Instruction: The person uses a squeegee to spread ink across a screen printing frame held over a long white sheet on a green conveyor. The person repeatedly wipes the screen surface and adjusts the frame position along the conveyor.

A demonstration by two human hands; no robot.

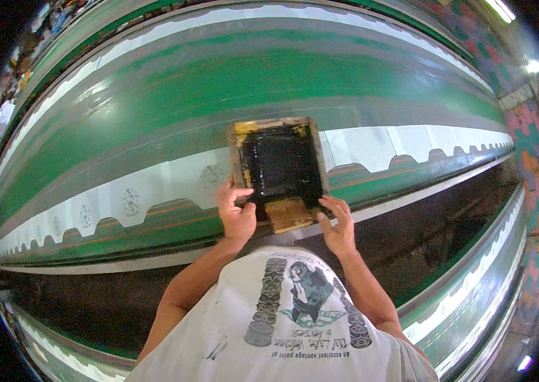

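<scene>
A wooden screen-printing frame (321,153), its inside coated with wet black ink (285,159), is over the row of white cut cloth pieces (190,175) along the near edge of the green table. A brown wooden squeegee (290,214) rests at the frame's near end; its blade is hidden in the ink. My left hand (237,211) grips the near left corner, with fingers bent over the side. At the near right corner, my right hand (338,226) holds the frame's edge between thumb and fingers.
Cloth pieces left of the frame bear dark printed motifs (130,200); white pieces (406,143) on the right show no print. The long green table (155,121) has a pale front rail (422,186). Other green tables with white pieces stand beyond and behind me (467,325). Colourful blocks (533,172) line the right side.
</scene>
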